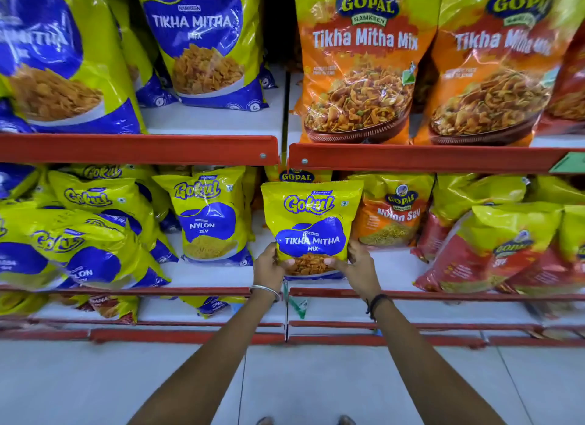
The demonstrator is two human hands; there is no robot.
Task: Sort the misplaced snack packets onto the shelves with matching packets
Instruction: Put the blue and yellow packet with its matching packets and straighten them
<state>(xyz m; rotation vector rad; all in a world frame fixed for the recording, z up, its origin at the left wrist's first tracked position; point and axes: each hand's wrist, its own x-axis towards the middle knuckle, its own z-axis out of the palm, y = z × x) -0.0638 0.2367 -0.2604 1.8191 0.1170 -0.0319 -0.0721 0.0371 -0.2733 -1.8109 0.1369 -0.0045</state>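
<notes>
Both hands grip a Gokul Tikha Mitha Mix packet (311, 228) upright by its lower corners: left hand (269, 266), right hand (359, 264). Red-edged white shelves (139, 150) rise above them; Nylon Sev packets (207, 215) stand beside the left hand, pale floor tiles (316, 383) below.

Both forearms are bare, with no sleeves. Behind the fingers of the left hand (269, 268), a thin silver bangle (265, 291) circles the wrist. Behind the right hand (359, 266), a dark cord bracelet (376, 302) wraps the wrist.
</notes>
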